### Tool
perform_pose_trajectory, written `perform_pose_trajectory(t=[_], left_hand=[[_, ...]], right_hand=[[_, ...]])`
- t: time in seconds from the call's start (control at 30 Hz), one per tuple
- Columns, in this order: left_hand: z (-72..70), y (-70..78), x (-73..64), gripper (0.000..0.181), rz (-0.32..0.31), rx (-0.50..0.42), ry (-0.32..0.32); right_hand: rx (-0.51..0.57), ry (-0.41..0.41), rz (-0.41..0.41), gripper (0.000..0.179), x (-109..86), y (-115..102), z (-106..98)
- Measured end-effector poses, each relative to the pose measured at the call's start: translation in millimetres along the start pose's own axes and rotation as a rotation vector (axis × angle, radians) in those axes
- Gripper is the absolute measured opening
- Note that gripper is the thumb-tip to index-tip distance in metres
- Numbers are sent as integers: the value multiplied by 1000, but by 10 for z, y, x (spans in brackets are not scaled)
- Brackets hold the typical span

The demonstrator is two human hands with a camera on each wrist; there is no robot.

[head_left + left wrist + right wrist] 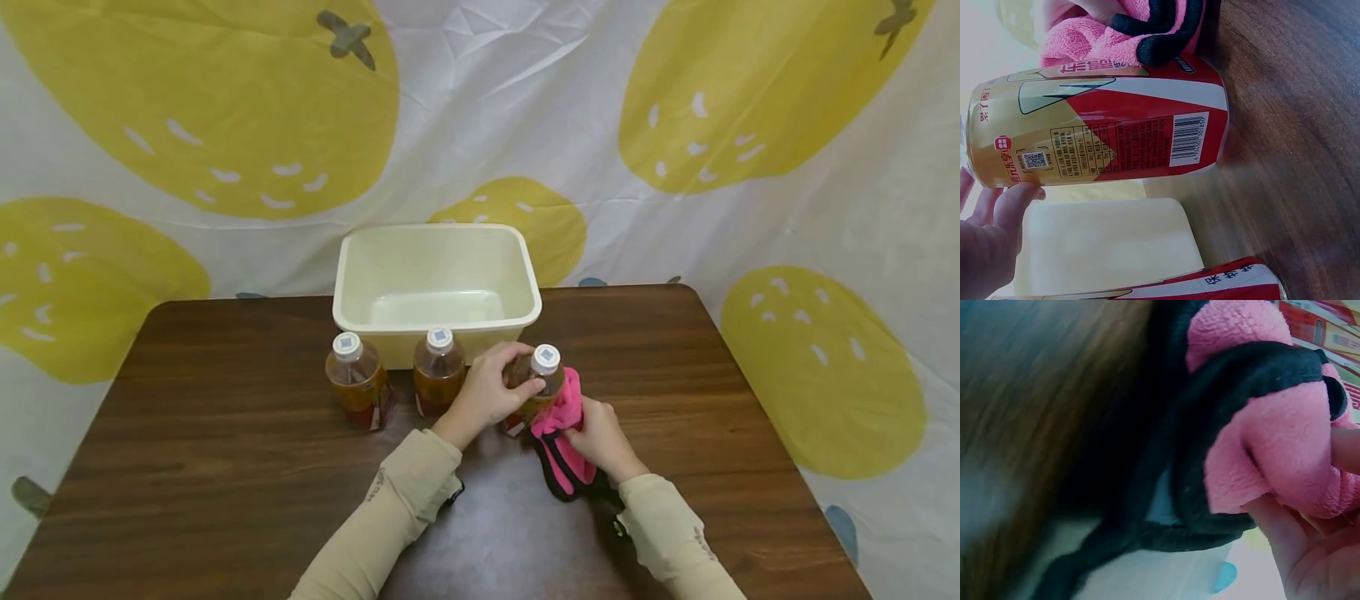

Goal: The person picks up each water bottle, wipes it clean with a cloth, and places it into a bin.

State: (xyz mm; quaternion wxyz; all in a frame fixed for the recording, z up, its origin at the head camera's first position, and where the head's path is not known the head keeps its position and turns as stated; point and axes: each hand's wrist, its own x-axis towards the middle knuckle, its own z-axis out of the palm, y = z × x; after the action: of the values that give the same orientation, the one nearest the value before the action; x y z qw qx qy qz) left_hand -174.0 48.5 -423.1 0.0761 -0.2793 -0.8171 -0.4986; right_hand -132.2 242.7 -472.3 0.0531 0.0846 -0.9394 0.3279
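The left hand (491,387) curls its thumb and fingers around the upper part of the rightmost bottle (551,385), which is roughly upright with its white cap (546,358) on; whether its base touches the table cannot be told. The right hand (602,437) pinches a folded pink plush cloth with black trim (566,408) between thumb and fingers, and the cloth lies against the right side of that bottle. The left wrist view shows the bottle's red-and-gold label with a barcode (1188,139). Beige sleeves (375,517) cover both forearms.

To the left, the middle bottle (438,379) and the leftmost bottle (358,383), both white-capped, stand apart from each other on the dark wood-grain table (225,433). Just behind the bottles sits a cream rectangular basin (435,271). Beyond the table hangs a white fabric backdrop (510,108) printed with large yellow fruits.
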Motion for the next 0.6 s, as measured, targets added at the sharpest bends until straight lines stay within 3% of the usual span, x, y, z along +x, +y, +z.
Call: perform_pose_trajectory(t=[0.2,0.43,0.6], left_hand=[[7,6,2,37,0,10,2],[15,1,9,36,6,16,3],[10,-12,12,34,6,21,10]], right_hand=[[30,10,-2,16,-15,-92,-136],[29,124,-109,19,74,-394,-519],[31,130,-139,18,156,-544,-602]])
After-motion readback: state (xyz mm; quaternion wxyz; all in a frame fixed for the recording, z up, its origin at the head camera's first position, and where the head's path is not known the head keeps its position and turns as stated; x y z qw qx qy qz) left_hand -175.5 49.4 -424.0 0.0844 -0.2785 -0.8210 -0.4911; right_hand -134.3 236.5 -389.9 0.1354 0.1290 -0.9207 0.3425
